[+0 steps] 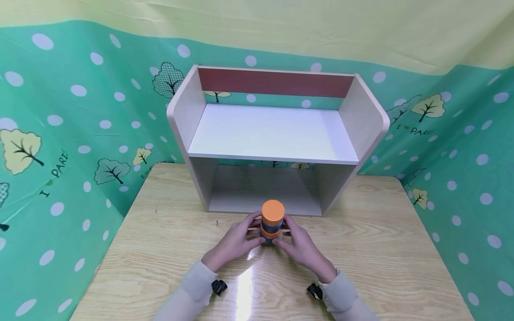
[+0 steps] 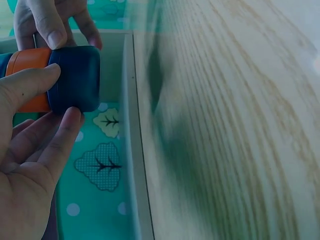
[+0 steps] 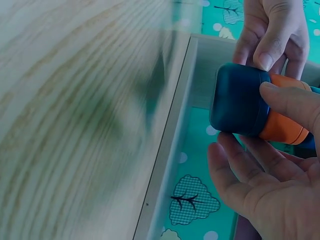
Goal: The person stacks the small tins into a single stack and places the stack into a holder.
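Observation:
Both hands hold a navy-and-orange stack (image 1: 273, 211) upright between them, in front of the shelf's lower compartment. It looks like two small navy jars with orange lids, one on top of the other. From the left, my left hand (image 1: 236, 243) grips the lower part, thumb (image 2: 37, 80) along its near side and fingers around behind. My right hand (image 1: 301, 247) mirrors this grip on the other side, its thumb (image 3: 287, 97) over the orange band. Both wrist views show the rounded navy base (image 3: 240, 97) with a gap between it and the tabletop.
A pale two-tier shelf (image 1: 273, 133) with a reddish back strip (image 1: 277, 82) stands at the back of the wooden table (image 1: 160, 249). A green polka-dot curtain (image 1: 72, 133) with printed trees surrounds the table. Black straps (image 1: 218, 287) hang at both wrists.

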A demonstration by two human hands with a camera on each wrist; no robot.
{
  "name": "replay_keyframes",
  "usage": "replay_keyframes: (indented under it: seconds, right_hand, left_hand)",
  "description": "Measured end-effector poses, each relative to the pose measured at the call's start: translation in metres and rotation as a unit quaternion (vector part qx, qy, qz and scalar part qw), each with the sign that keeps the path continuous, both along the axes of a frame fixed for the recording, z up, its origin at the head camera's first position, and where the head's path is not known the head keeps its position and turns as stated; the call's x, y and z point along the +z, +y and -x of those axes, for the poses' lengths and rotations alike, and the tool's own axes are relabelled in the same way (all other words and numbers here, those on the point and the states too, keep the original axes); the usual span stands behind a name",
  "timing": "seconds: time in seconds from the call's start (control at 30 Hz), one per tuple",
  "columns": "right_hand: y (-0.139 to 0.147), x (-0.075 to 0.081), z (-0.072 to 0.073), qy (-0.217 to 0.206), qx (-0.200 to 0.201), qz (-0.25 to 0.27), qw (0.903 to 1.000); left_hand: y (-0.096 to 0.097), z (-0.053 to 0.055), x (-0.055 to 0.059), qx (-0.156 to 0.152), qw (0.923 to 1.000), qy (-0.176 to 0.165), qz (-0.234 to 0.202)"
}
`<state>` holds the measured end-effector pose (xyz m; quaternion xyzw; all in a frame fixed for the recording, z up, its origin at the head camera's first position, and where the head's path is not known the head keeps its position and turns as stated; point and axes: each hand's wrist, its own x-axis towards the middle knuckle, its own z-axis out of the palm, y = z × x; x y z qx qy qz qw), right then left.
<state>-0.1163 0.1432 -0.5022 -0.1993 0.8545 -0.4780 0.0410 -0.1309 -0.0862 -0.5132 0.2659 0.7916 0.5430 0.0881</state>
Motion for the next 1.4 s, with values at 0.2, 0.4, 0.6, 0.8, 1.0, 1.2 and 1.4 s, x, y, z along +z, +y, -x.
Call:
replay_keyframes:
  seconds: [0.2,0.4,0.6,0.8,1.0,1.2,1.4]
  right_hand:
    - [0.000,0.007,0.001,0.002,0.004,0.002,1.0000]
    - [0.000,0.010,0.002,0.006,0.000,0.000,1.0000]
    - [0.000,0.014,0.000,0.008,-0.001,0.000,1.0000]
    - [0.001,0.017,0.001,0.010,0.001,-0.001,0.9999]
    - [0.002,0.022,0.002,0.017,0.004,-0.003,0.9998]
    - [0.003,0.025,0.003,0.027,0.007,-0.009,0.9996]
    - [0.004,0.032,0.004,0.036,0.013,-0.009,0.9992]
  left_hand:
    - [-0.001,0.001,0.006,-0.003,1.0000,0.002,-0.001]
    - [-0.004,0.002,0.013,-0.005,0.9999,0.008,0.005]
    - [-0.004,0.002,0.017,-0.004,0.9999,0.007,0.012]
    - [-0.004,0.003,0.017,-0.005,0.9999,0.006,0.010]
    - [-0.003,0.005,0.020,0.000,1.0000,0.006,0.004]
    - [-0.002,0.006,0.024,0.000,1.0000,0.004,0.003]
    - [-0.002,0.009,0.029,-0.003,1.0000,0.003,-0.004]
